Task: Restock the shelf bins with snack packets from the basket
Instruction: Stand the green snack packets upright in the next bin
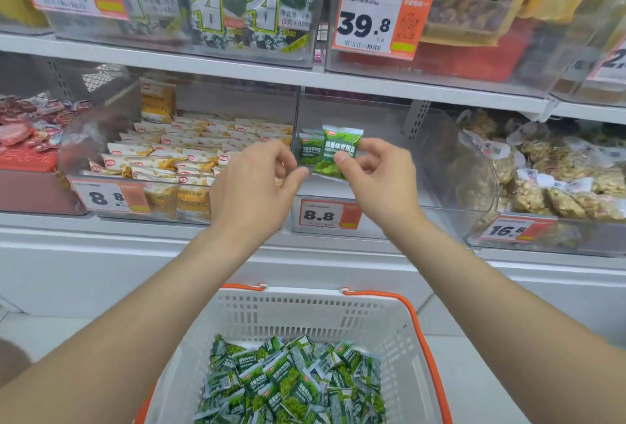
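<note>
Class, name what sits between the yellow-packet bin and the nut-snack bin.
A clear, almost empty bin, shown in the head view, where the right hand holds a green packet.

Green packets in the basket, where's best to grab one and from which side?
Come straight down from above: the basket is walled on every side. The green packets lie flat, jumbled in a loose heap, so probably pinch a top one by its exposed crimped end rather than digging under.
</note>
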{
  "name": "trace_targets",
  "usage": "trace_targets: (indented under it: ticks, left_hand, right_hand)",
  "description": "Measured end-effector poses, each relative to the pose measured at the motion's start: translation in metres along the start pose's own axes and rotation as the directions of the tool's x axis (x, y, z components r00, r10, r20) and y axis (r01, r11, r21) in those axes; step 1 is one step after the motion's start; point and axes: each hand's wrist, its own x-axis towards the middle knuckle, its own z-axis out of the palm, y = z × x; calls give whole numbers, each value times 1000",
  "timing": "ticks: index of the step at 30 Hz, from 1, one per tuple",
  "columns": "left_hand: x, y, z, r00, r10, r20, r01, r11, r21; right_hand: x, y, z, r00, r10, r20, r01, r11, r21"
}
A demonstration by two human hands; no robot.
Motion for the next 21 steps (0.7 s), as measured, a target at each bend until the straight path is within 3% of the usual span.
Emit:
trace_targets:
  ticks: [3, 7, 12, 16, 21]
  left_hand:
    - [17, -10, 13, 992, 112, 55, -118, 984, 131]
    - [32, -20, 21, 971, 65, 230, -76, 996, 37]
    - [44, -29, 14, 956, 44, 289, -41, 999, -14]
    - [50, -35, 16, 954, 50, 296, -40, 998, -40]
    - [51, -38, 18, 960, 50, 276, -41, 998, -40]
  right_hand:
    - [43, 13, 8, 997, 14, 78, 12, 949, -315]
    - [91, 34, 34, 952, 221, 212, -74, 838, -540]
    - [130, 50, 74, 874, 368, 316, -66, 735, -674]
    - [147, 53, 96, 903, 349, 251, -17, 613, -790]
    - [147, 59, 100, 921, 345, 181, -105, 667, -738]
